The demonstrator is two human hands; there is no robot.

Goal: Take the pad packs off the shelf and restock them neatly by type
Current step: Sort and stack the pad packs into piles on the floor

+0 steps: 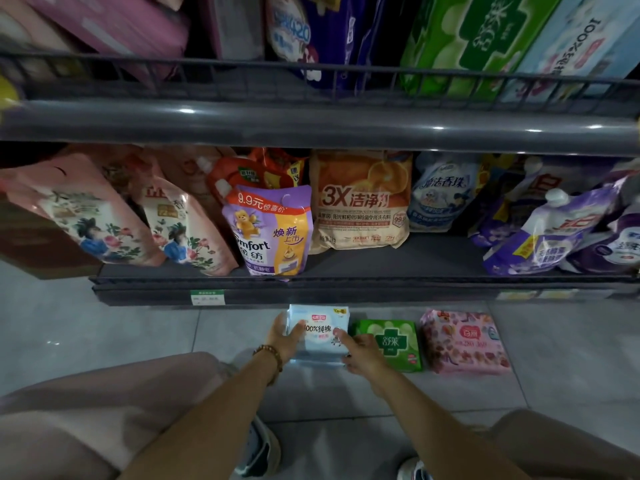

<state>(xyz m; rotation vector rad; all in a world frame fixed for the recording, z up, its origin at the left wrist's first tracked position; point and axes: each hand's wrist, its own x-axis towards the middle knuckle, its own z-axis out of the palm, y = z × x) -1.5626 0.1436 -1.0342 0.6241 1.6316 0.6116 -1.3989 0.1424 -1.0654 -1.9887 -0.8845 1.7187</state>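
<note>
Person crouched. L hand (289, 337) and R hand (362, 353) both grip the light-blue pad pack (320, 327), one per side, thumbs on top. Pack sits on floor (138, 334) just in front of bottom shelf (346, 292) front edge; looks like a stack, cannot confirm. Green pack (394, 344) just beside it on R, pink pack (464, 344) next along. Risk: R hand lies against green pack, so shifting blue could nudge it out of row; slick film, stack may slide apart if squeezed unevenly. Behind: detergent pouches lean fwd; purple pouch (273, 230) at shelf's front edge could snag a lift. Upper shelf (311, 123) holds more packs.
</note>
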